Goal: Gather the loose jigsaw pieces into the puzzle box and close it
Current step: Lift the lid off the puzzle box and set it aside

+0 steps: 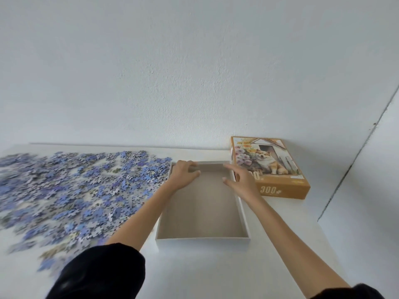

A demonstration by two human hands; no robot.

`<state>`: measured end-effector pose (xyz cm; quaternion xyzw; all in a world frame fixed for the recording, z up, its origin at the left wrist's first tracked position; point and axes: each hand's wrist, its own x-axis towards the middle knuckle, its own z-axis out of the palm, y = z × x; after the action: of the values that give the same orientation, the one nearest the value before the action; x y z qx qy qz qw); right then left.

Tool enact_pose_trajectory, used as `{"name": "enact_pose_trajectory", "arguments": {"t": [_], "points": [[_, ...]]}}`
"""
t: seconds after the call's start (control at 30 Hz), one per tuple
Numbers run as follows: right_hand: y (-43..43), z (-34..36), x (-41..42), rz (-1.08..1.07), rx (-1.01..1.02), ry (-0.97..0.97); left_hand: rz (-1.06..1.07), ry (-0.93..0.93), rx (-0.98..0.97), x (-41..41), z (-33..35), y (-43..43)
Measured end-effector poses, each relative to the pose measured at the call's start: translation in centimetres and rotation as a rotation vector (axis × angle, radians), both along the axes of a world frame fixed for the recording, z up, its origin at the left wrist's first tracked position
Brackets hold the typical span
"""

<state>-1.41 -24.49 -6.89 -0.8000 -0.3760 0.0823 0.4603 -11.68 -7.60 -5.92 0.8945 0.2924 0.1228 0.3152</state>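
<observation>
Between jigsaw pieces (75,190) left and lid (272,169) right: puzzle box (200,212), open. Left hand (185,174) curled round its far wall; right hand (241,180) straight-fingered above, holding nothing.

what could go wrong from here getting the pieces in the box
The jigsaw pieces reach the box tray's left wall, so sliding the tray with the left hand may plough them aside. The lid sits close to the table's right edge; the right hand could nudge it off.
</observation>
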Motion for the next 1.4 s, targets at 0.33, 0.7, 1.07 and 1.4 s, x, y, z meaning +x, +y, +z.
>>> {"name": "enact_pose_trajectory", "arguments": {"t": [0.33,0.7,1.07,1.4], "points": [[-2.0,-2.2,-4.3,-0.146,-0.118,0.000,0.085,0.012,0.051,-6.2,-2.6,-1.4],[-1.4,0.8,-4.4,-0.062,-0.039,0.096,0.122,-0.110,-0.069,-6.7,-0.8,-0.6],[4.0,6.0,1.9,-0.191,0.010,0.123,0.088,-0.243,-0.200,0.0,6.5,4.0],[7.1,3.8,6.7,-0.107,-0.163,0.026,0.072,-0.232,-0.300,5.1,3.0,7.9]]}}
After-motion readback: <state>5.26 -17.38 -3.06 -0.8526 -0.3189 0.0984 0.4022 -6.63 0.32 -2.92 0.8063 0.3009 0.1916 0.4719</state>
